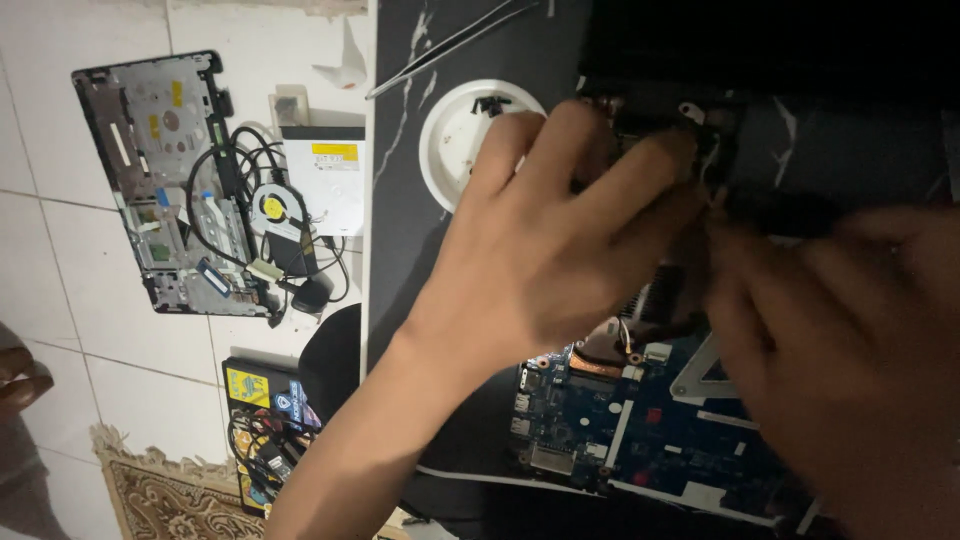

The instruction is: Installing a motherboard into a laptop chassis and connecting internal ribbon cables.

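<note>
Two bare hands met over an opened laptop chassis (760, 215) on a dark marbled mat (400, 200). Left hand (545, 235): fingers curled, tips pressed at the black hinge corner (700, 125); whether they pinched anything could not be told. Right hand (850, 340): blurred, fingers bent toward the same corner, grip unclear. Blue motherboard (640, 420): exposed below the hands; judged stiff but fragile, best held by its edges. White round dish (450, 140) and tweezers (450, 45) lay just beyond. Stripped palmrest panel (160, 170), small fan (272, 208) and optical drive (325, 175) rested on the tiled floor (60, 250).
</note>
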